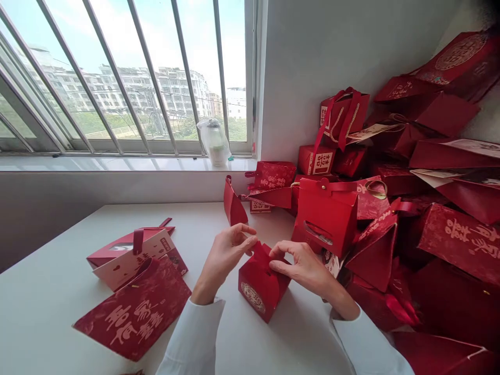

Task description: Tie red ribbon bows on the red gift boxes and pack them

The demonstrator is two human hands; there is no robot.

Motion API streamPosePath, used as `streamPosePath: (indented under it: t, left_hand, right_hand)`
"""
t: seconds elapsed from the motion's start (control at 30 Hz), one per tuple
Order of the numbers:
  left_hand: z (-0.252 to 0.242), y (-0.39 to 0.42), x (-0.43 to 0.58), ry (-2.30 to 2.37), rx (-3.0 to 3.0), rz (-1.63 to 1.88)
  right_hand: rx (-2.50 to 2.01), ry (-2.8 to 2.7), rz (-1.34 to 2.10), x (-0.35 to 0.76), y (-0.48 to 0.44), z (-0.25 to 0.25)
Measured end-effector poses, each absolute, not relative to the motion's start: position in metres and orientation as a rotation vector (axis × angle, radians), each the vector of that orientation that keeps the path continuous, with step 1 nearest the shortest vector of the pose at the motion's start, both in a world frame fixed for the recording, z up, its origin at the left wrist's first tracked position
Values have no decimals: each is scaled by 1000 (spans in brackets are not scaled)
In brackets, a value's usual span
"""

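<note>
A small red gift box [261, 285] with a gold round emblem stands on the white table [47, 291] in front of me. My left hand [228, 251] pinches the top flap on the box's left side. My right hand [299, 265] pinches the flap on its right side, fingers pressed together. Both hands meet over the box's top closure. White sleeves cover both forearms.
Flat unfolded red boxes [135, 307] lie at the left on the table. A large heap of assembled red boxes and bags [390, 208] fills the right side up against the wall. A wrapped jar [214, 141] stands on the windowsill.
</note>
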State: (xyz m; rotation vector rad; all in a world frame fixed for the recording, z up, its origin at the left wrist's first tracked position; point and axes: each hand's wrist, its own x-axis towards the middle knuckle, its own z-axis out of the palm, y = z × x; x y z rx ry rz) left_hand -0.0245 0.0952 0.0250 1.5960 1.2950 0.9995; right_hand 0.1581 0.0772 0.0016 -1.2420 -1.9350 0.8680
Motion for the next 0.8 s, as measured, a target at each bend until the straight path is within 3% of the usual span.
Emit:
streamPosePath:
  t: [0.8]
  left_hand:
    - [23,89,-20,1155,1740,757]
  right_hand:
    - [-1220,-1750,860,163,81,-2]
